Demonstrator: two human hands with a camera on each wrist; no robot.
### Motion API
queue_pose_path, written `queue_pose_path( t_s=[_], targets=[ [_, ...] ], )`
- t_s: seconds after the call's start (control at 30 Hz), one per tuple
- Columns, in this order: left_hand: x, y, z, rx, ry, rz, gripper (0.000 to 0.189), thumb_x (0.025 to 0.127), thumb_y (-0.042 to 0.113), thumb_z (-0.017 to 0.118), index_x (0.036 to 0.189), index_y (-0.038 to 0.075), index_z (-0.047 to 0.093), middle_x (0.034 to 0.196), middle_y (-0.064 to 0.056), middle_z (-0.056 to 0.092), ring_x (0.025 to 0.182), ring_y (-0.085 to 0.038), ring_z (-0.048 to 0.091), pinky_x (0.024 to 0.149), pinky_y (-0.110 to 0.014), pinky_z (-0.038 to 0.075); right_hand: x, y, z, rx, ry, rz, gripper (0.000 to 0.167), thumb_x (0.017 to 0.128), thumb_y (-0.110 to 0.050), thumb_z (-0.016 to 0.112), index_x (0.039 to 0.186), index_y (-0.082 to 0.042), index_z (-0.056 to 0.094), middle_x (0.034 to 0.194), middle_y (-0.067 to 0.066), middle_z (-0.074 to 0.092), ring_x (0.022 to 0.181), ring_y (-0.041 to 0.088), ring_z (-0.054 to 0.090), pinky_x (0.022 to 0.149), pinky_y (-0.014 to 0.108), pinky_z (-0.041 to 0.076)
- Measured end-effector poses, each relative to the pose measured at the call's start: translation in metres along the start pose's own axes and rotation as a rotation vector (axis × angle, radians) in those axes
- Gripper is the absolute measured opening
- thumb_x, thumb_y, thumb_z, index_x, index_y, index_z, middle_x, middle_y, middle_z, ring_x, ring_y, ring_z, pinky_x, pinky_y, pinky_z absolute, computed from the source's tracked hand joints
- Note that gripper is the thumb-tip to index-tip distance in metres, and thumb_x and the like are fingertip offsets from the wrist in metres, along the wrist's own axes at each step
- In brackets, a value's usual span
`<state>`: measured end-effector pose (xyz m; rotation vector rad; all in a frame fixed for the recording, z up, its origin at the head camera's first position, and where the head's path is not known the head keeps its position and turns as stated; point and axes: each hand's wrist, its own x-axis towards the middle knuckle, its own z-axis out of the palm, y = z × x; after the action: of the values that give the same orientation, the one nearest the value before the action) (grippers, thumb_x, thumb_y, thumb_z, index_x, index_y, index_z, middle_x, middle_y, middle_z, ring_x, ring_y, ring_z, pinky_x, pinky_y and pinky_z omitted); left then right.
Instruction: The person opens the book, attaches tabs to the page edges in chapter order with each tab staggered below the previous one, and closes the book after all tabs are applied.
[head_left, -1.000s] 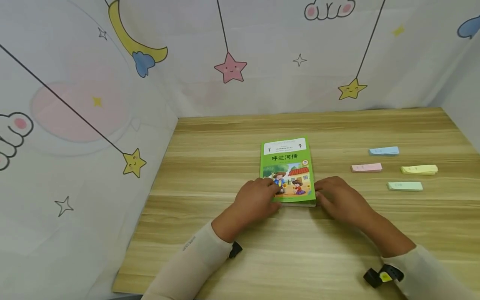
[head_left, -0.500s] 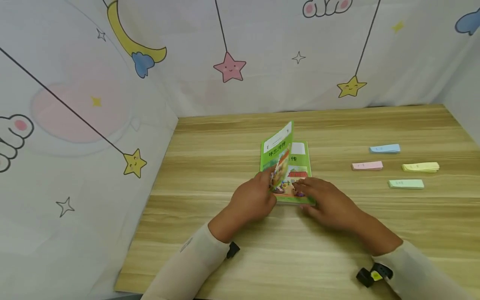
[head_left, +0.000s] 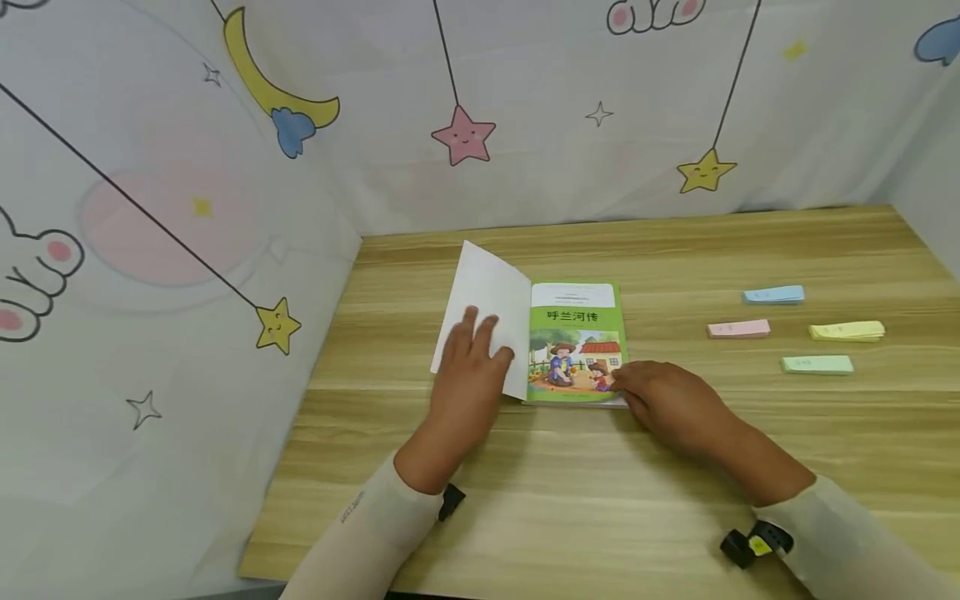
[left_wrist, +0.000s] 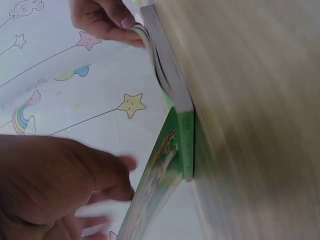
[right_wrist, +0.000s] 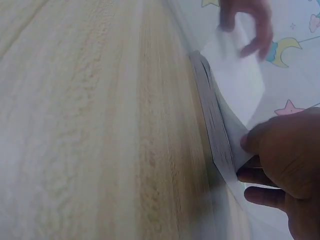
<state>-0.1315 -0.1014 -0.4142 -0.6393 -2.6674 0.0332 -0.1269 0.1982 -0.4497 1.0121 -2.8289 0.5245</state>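
Observation:
A green picture-covered paperback book [head_left: 576, 315] lies on the table. Its front cover [head_left: 489, 287] is swung to the left, white inside showing, and still stands partly raised. Beneath it is a second page with the same picture. My left hand [head_left: 467, 392], fingers spread, rests against the white inside of the cover. At the lower right corner, my right hand [head_left: 678, 407] pinches the edge of the upper leaves between thumb and fingers. The left wrist view shows those leaves bowed up off the page block [left_wrist: 167, 60], above the green spine [left_wrist: 186, 140].
To the right lie several folded paper strips: blue [head_left: 774, 295], pink [head_left: 738, 329], yellow [head_left: 847, 332] and green [head_left: 817, 365]. A pale cloth printed with stars and a moon [head_left: 277, 75] hangs behind and left of the wooden table [head_left: 600, 500].
My left hand lifted the front cover and turned it over to the left, its fingers then spreading on it. My right hand moved onto the book, then back to its right edge, gripping leaves.

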Motion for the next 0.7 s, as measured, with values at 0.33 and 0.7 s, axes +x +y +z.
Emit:
queue_pose_path(
  t_s=[0.33, 0.7],
  targets=[
    [0.015, 0.020, 0.020, -0.179, -0.433, 0.116, 0.048, 0.091, 0.059, 0.071, 0.112, 0.018, 0.061, 0.108, 0.003, 0.060, 0.106, -0.020, 0.053, 0.077, -0.041, 0.046, 0.003, 0.000, 0.002, 0.019, 0.224, 0.016, 0.016, 0.082, -0.005, 0.084, 0.094, -0.012, 0.074, 0.098, 0.001, 0.071, 0.103, 0.025, 0.064, 0.081, 0.045, 0.055],
    [0.015, 0.010, 0.020, -0.283, -0.386, 0.032, 0.079, 0.091, 0.049, 0.073, 0.149, 0.007, 0.038, 0.133, -0.010, 0.060, 0.118, -0.026, 0.059, 0.088, -0.045, 0.051, -0.004, 0.002, 0.007, 0.136, 0.311, 0.166, 0.058, 0.075, 0.000, 0.089, 0.117, -0.006, 0.048, 0.131, 0.016, 0.051, 0.089, 0.028, 0.064, 0.065, 0.042, 0.054]
  ],
)
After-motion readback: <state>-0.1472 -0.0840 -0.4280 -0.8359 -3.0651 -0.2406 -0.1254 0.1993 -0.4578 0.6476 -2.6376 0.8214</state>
